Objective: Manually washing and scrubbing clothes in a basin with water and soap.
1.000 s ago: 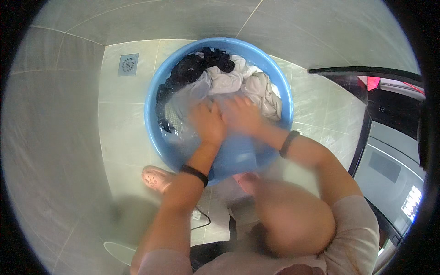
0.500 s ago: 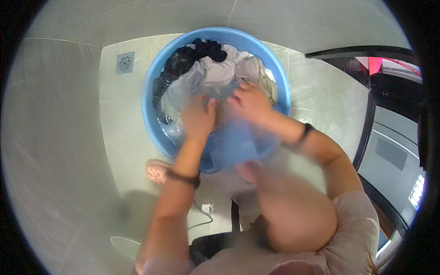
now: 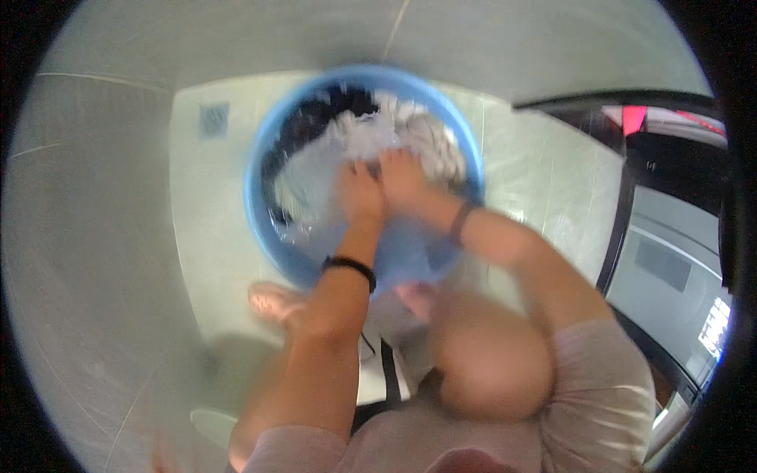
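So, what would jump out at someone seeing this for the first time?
Probably the big blue tub in the upper middle, with dark cloth at its upper left and pale cloth at its upper right. Then the left hand and right hand, close together over the tub's middle, and a pink shoe below its left side.

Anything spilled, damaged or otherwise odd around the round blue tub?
Nothing stands out: the dark clothes and crumpled pale clothes lie inside the round blue tub, with the left hand and right hand over them. Blur would hide small splashes on the pale tiled floor.
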The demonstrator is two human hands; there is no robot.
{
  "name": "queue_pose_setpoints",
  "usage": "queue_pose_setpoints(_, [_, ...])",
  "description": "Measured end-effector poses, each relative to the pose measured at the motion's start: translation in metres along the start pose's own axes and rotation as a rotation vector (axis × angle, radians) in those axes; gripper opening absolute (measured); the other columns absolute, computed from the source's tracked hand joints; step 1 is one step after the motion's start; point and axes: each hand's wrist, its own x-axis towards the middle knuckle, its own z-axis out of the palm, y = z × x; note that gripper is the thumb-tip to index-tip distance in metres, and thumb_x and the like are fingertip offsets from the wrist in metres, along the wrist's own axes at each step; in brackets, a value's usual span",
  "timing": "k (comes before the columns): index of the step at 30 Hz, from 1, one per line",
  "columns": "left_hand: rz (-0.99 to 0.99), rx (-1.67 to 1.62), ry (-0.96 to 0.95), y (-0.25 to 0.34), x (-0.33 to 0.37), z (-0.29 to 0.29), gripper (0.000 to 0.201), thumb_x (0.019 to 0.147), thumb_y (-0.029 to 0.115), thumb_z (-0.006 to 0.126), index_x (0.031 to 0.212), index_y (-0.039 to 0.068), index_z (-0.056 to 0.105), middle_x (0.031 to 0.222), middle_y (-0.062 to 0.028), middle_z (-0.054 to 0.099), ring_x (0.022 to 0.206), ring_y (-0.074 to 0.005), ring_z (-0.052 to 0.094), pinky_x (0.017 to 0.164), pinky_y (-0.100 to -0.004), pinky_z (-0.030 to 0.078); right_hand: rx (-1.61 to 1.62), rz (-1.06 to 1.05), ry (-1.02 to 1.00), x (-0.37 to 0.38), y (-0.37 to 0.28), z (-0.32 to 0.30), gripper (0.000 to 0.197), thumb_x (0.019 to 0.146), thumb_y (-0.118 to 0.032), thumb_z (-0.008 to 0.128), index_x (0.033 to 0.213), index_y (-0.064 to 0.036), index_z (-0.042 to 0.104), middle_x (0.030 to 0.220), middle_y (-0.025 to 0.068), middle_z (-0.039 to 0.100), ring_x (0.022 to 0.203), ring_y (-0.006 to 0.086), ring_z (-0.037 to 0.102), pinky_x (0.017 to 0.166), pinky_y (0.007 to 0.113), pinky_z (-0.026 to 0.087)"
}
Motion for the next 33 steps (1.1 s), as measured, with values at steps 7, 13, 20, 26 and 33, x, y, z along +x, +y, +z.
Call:
queue_pose_setpoints(7, [0.179,0.168,-0.05,-0.045,-0.114,0.013,0.029,0.08,0.018,0.06,0.103,-0.001,0.06,0.104,-0.0191,0.062,0.105,-0.0365,0.054,0.083,-0.0508,0.043,0.169,-0.264,-0.222,-0.072,-0.052,-0.067,0.016,0.081,-0.015,0.053,0.093,-0.0045,0.056,0.083,0.0174,0.065,0.079,0.0327,0.066,0.068,0.046,0.052])
queue_pose_setpoints(13, [-0.081,0.046,0.028,-0.097,-0.049,-0.001,0.04,0.082,0.025,0.063,0.111,-0.002,0.058,0.114,-0.024,0.056,0.106,-0.0392,0.053,0.092,-0.0476,0.041,0.059,-0.087,-0.167,0.004,-0.086,-0.028,0.039,0.083,-0.013,0.053,0.121,-0.0033,0.052,0.11,0.0212,0.061,0.109,0.031,0.058,0.091,0.04,0.046])
queue_pose_setpoints(20, [-0.242,-0.614,-0.518,-0.043,-0.123,-0.103,0.056,0.073,0.025,0.075,0.118,0.001,0.054,0.103,-0.0178,0.061,0.086,-0.033,0.062,0.073,-0.0377,0.05,0.513,-0.103,-0.157,-0.065,0.024,-0.09,0.062,0.071,0.001,0.062,0.131,-0.0145,0.051,0.147,0.0134,0.034,0.135,0.0329,0.033,0.11,0.043,0.031])
queue_pose_setpoints(26, [-0.07,-1.64,-0.206,-0.092,-0.147,-0.269,0.052,0.051,0.01,0.068,0.099,-0.006,0.054,0.089,-0.0256,0.061,0.074,-0.0361,0.065,0.073,-0.0471,0.054,0.106,-0.144,-0.189,-0.071,0.017,-0.082,0.101,0.059,-0.031,0.084,0.146,-0.0225,0.034,0.157,0.0124,0.011,0.145,0.0374,0.003,0.114,0.058,0.009])
queue_pose_setpoints(33, [0.048,-0.148,-0.666,-0.079,-0.099,-0.252,0.038,0.058,0.012,0.072,0.094,0.006,0.058,0.094,-0.0139,0.062,0.09,-0.0334,0.061,0.077,-0.0408,0.05,0.19,-0.112,-0.268,-0.052,-0.03,-0.043,0.055,0.067,-0.026,0.072,0.116,-0.0056,0.057,0.117,0.0224,0.059,0.113,0.0372,0.055,0.102,0.05,0.035])
